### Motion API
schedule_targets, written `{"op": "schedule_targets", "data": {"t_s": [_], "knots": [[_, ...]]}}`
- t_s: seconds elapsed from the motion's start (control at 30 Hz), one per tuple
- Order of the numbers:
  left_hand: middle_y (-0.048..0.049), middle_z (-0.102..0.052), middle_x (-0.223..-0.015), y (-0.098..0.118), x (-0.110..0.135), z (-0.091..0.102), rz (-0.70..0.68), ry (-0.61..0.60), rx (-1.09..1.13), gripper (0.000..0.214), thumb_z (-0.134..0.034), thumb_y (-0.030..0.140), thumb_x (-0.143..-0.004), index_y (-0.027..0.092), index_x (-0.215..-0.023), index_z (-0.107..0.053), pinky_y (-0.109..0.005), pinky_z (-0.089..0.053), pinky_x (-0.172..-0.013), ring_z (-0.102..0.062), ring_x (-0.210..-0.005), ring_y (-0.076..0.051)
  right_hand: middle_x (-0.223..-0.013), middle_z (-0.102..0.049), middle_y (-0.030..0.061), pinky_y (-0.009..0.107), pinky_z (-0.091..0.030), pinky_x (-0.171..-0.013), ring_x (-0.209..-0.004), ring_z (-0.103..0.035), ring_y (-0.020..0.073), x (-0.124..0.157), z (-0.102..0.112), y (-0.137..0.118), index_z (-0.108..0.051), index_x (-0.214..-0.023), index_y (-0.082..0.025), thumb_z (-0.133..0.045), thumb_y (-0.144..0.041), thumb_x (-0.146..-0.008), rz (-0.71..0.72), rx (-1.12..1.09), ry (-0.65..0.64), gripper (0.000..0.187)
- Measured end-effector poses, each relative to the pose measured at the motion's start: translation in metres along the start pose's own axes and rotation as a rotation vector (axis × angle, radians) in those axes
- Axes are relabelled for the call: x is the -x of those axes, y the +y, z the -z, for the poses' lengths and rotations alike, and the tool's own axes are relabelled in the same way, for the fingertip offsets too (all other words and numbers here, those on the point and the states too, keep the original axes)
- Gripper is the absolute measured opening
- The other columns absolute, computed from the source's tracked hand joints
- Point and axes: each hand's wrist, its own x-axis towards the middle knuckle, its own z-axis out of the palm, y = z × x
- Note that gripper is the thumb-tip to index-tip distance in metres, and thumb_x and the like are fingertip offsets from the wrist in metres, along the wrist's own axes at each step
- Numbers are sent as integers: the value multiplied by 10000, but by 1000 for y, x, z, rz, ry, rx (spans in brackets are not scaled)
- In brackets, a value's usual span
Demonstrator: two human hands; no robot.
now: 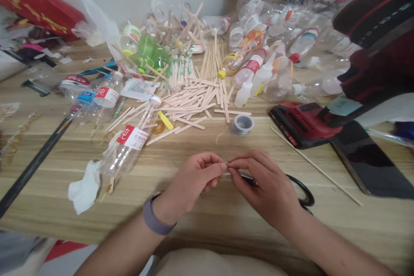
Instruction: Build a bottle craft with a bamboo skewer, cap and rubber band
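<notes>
My left hand (202, 174) and my right hand (258, 177) meet fingertip to fingertip above the table. Both are closed in a pinch on a fine thread; its ends between the fingers are too small to see clearly. A thin strand also shows beside my left hand. Beyond the hands stands a small grey spool (243, 125), with a loose loop of thread (223, 135) next to it. Black-handled scissors (305, 192) lie under my right hand, their blades mostly hidden by it.
An empty plastic bottle (127, 144) leans at the left near a crumpled tissue (86, 187). Wooden craft sticks (190, 99) are heaped at the back, with many bottles (252, 64) behind. At the right are a red-black power drill (310, 123), a thin stick (317, 166) and a phone (371, 159).
</notes>
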Motion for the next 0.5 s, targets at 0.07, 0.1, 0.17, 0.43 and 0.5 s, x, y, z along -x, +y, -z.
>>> {"op": "schedule_targets", "data": {"t_s": [0.07, 0.1, 0.17, 0.43, 0.5], "knots": [[88, -424, -456, 0, 1, -1, -31, 23, -28, 177, -646, 295, -770, 162, -686, -563, -185, -195, -416, -297, -431, -45, -763, -685, 13, 271, -494, -618, -690, -649, 154, -3, 2, -1, -568, -756, -227, -530, -116, -838, -121, -115, -73, 143], [88, -422, -454, 0, 1, -1, -41, 29, -35, 174, -639, 289, -770, 162, -679, -561, -186, -195, -417, -298, -431, -45, -761, -679, 10, 255, -491, -591, -676, -646, 147, -4, 4, -2, -552, -737, -227, -509, -120, -841, -182, -185, -105, 156], [88, -418, -451, 1, 1, -1, -47, 36, -40, 170, -627, 281, -766, 162, -667, -559, -190, -192, -415, -298, -428, -47, -774, -676, 12, 243, -492, -577, -677, -647, 142, -4, 5, -2, -532, -721, -227, -488, -132, -852, -247, -257, -126, 168], [88, -428, -461, -1, 1, -2, -72, 45, -101, 192, -618, 305, -786, 172, -671, -543, -193, -225, -434, -318, -443, -55, -851, -708, 47, 356, -495, -734, -777, -650, 189, 5, -4, 3, -619, -844, -223, -581, -130, -833, 27, 41, 1, 101], [82, -455, -489, -1, 3, -3, -103, 56, -167, 165, -614, 286, -790, 169, -689, -554, -190, -255, -455, -361, -467, -59, -817, -703, 34, 345, -492, -722, -749, -644, 178, 5, -6, 3, -614, -808, -225, -576, -118, -828, 13, 20, -12, 115]]}}
